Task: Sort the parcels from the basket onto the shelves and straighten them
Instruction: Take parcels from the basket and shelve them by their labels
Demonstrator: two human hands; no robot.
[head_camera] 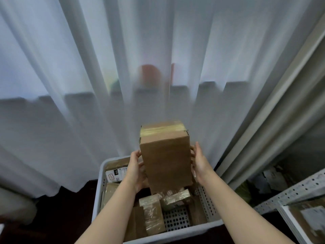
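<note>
Head view. Writing: one parcel at the far left of the basket [98, 191] carries a white label [116, 173] with the characters "G10" printed sideways; the remaining print on it is too small to read. The tall cardboard box [165, 155] shows no print on the faces in view, only a band of glossy tape across its upper end.

Position: the tall cardboard box stands upright above the basket, its lower end over the taped parcels [153, 213] lying inside. It sits between the two hands. The left hand [136, 167] grips its left side, thumb on the near face and fingers wrapped behind. The right hand [200, 162] clasps its right side, palm against the box, fingers pointing upward, thumb tip on the near edge. Both hands hold the lower half of the box.

Surroundings: a white curtain [70, 85] hangs just behind the basket. Perforated metal shelves [292, 191] stand to the right, with a labelled parcel [306, 214] on the lower level
</note>
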